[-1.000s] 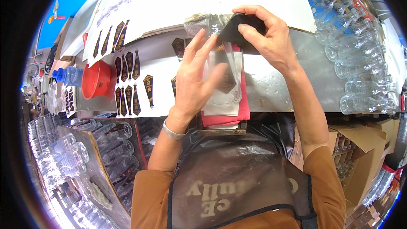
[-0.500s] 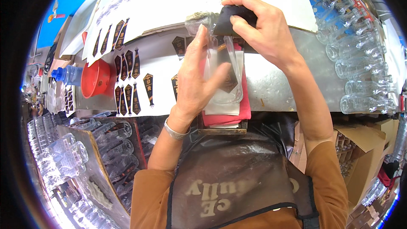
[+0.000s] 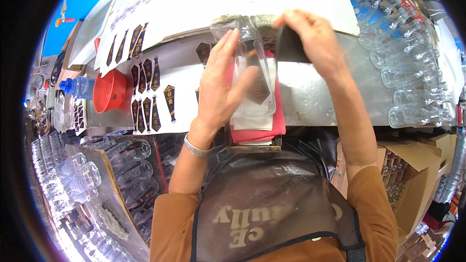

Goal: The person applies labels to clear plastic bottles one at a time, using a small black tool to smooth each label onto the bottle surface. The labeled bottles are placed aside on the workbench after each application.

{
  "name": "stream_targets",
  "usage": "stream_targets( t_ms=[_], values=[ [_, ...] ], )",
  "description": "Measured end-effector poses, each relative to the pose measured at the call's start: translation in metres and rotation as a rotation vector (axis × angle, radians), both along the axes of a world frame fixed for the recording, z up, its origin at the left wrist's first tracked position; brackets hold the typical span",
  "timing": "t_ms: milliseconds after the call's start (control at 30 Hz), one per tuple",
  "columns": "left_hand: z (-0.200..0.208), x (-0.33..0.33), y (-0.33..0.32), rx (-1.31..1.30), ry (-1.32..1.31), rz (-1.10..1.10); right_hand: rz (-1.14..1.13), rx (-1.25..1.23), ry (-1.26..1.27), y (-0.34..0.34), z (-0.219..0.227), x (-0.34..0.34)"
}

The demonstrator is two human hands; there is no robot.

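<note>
A clear glass bottle (image 3: 249, 108) lies with its neck toward the far side, a black tie-shaped label (image 3: 258, 91) on its upper face. Under it are a white sheet (image 3: 252, 125) and a pink cloth (image 3: 279, 126), in a wooden holder (image 3: 254, 149). My left hand (image 3: 221, 85) is flat along the bottle's left side, fingers stretched out and thumb apart over the glass. Raised to the right of the bottle, my right hand (image 3: 315, 43) grips a black flat scraper (image 3: 293, 46); motion blurs it, and it is apart from the glass.
Rows of black tie-shaped labels (image 3: 147, 75) lie on white sheets at left, by a red bucket (image 3: 110, 91) and a blue-capped plastic bottle (image 3: 77, 86). Clear bottles (image 3: 415, 77) line the right side. A cardboard box (image 3: 412, 170) stands at lower right; more bottles (image 3: 138, 172) fill the lower left.
My right hand has moved right and toward me, taking the black scraper off the bottle's neck area. The neck now shows uncovered. My left hand has stayed nearly in place.
</note>
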State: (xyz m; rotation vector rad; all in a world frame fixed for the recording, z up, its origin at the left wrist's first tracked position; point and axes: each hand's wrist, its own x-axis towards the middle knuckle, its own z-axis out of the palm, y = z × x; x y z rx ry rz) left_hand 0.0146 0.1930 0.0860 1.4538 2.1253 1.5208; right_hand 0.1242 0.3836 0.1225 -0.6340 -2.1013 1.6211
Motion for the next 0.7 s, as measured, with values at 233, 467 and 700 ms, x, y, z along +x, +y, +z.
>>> stream_targets(
  t_ms=[233, 467, 700],
  values=[
    [0.003, 0.0, 0.001, -0.089, 0.193, 0.001, 0.143, 0.028, -0.171, -0.007, -0.034, -0.013],
    [0.001, -0.001, 0.002, -0.076, 0.209, -0.016, 0.102, 0.052, -0.217, -0.019, -0.028, -0.016],
    [0.0, -0.002, 0.002, -0.073, 0.22, -0.026, 0.128, 0.036, -0.178, -0.015, -0.032, -0.016]
  ],
)
